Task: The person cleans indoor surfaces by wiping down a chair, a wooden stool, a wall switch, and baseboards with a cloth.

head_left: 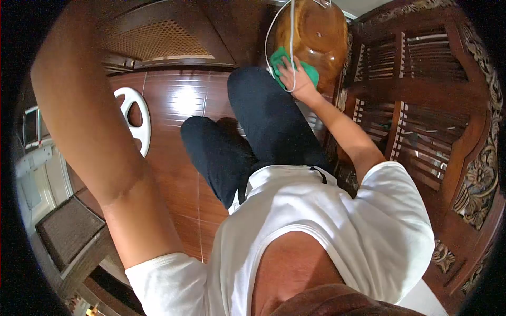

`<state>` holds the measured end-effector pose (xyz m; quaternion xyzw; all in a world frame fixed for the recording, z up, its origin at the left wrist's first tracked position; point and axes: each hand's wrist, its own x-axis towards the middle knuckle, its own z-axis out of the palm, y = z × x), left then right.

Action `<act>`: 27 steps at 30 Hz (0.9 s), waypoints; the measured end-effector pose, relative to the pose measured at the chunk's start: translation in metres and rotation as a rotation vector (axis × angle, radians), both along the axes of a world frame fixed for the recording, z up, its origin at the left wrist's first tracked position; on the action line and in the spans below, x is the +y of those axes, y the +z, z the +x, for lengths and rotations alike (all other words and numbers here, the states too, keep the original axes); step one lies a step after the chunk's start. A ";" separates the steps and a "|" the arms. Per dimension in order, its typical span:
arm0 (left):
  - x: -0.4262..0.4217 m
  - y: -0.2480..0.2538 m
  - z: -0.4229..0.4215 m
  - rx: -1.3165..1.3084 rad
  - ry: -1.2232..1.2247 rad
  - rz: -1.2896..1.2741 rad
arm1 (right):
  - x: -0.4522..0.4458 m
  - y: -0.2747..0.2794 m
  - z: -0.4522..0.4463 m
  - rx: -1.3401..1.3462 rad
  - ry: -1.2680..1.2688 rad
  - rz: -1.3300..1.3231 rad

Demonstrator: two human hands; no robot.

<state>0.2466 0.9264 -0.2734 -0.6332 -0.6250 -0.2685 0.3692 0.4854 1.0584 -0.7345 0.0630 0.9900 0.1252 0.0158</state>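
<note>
My right hand (296, 81) is low in front of my right knee, holding a green cloth (310, 72) against the lower side of a glossy brown wooden piece (316, 34). The fingers are bent and slightly apart over the cloth, which bunches out on both sides of them. A white cable (292, 31) hangs in a loop and passes in front of this hand. My left arm reaches up and forward along the left side, and its hand lies beyond the top edge of the view.
A dark cabinet with a woven panel (158, 39) stands ahead. To the right is a carved wooden bench (400, 89) with slatted panels. A white plastic piece with oval openings (138, 116) is at the left, above the reddish tiled floor (174, 168).
</note>
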 end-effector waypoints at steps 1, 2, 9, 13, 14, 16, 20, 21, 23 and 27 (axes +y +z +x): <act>-0.002 0.002 0.002 0.006 -0.008 0.003 | -0.007 0.005 0.024 0.064 0.018 -0.044; 0.003 0.003 0.007 0.008 -0.029 -0.006 | -0.013 0.012 0.045 0.131 0.039 -0.086; 0.003 0.017 0.011 0.061 -0.046 0.015 | -0.007 -0.003 0.102 0.591 -0.800 -0.555; 0.006 0.023 0.013 0.098 -0.051 0.031 | 0.028 -0.066 0.100 1.298 -1.071 -1.435; 0.006 0.024 0.014 0.107 -0.054 0.030 | 0.029 -0.063 0.094 1.497 -1.124 -1.725; 0.008 0.026 0.017 0.119 -0.057 0.034 | 0.025 -0.056 0.091 1.700 -1.241 -1.986; 0.012 0.029 0.021 0.136 -0.061 0.049 | 0.038 -0.120 0.103 1.772 -1.057 -2.172; 0.013 0.030 0.022 0.139 -0.061 0.051 | 0.039 -0.143 0.104 1.799 -0.947 -2.196; 0.016 0.032 0.025 0.145 -0.067 0.056 | 0.031 -0.146 0.104 1.817 -0.918 -2.319; 0.022 0.039 0.030 0.161 -0.078 0.064 | -0.013 -0.138 0.094 1.640 -1.053 -2.544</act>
